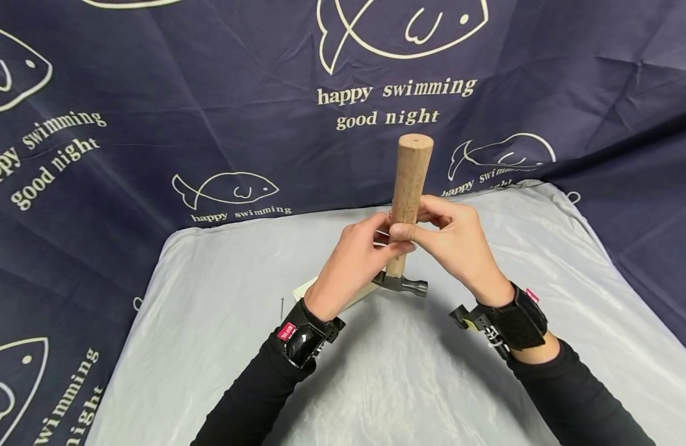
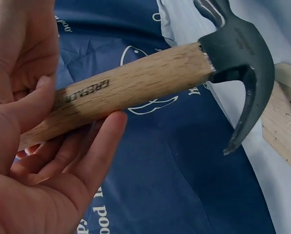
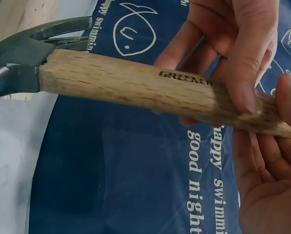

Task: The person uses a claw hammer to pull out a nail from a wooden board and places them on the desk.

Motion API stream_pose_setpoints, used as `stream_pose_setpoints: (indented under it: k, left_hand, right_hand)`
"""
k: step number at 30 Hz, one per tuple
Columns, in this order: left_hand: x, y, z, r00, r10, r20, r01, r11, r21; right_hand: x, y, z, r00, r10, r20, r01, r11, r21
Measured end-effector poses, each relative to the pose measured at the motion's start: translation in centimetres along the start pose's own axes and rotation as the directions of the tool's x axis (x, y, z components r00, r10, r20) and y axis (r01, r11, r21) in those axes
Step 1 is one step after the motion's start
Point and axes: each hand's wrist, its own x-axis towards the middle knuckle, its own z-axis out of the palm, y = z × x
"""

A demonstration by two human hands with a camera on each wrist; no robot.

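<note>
A claw hammer [image 1: 411, 179] with a wooden handle and a dark metal head [image 2: 242, 53] is held upright, head down, between both hands in the head view. My left hand [image 1: 348, 263] holds the handle nearer the head, thumb on one side and fingers on the other. Higher up the handle, my right hand [image 1: 457, 241] pinches it between thumb and fingers. Dark lettering shows on the handle [image 3: 135, 87] in both wrist views. Behind the left hand lies a pale wooden board [image 1: 304, 288], partly hidden by that hand.
A single nail [image 1: 282, 308] lies on the light cloth-covered table [image 1: 387, 378], left of the left wrist. Dark blue fabric [image 1: 254, 111] printed with fish and words hangs behind and at the sides.
</note>
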Motion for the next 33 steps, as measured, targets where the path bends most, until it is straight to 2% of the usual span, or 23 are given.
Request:
stream_pose_setpoints:
  k: [4,9,16,24,33]
  left_hand:
    - [0.0,-0.1,-0.2,1.000,0.022,-0.005,-0.022,0.999,0.030]
    - [-0.2,-0.4,-0.3,1.000,0.006,-0.007,-0.005,0.999,0.036]
    - [-0.1,0.0,-0.3,0.999,-0.039,-0.023,0.039,0.999,0.007]
    - [0.1,-0.1,-0.2,0.998,-0.016,-0.068,0.016,1.000,0.002]
    - [0.0,0.3,-0.3,0.995,0.010,-0.095,-0.012,1.000,-0.025]
  right_hand:
    - [0.1,0.1,-0.2,0.999,0.013,0.031,-0.013,1.000,-0.003]
    - [0.1,0.2,-0.3,0.998,0.017,0.067,-0.018,1.000,0.006]
    - [0.3,0.0,-0.3,0.999,-0.009,0.049,0.008,1.000,0.013]
    - [0.9,-0.5,-0.3,0.999,-0.011,0.048,0.012,1.000,-0.013]
    - [1.2,-0.9,-0.2,0.998,-0.054,0.027,0.055,0.998,-0.036]
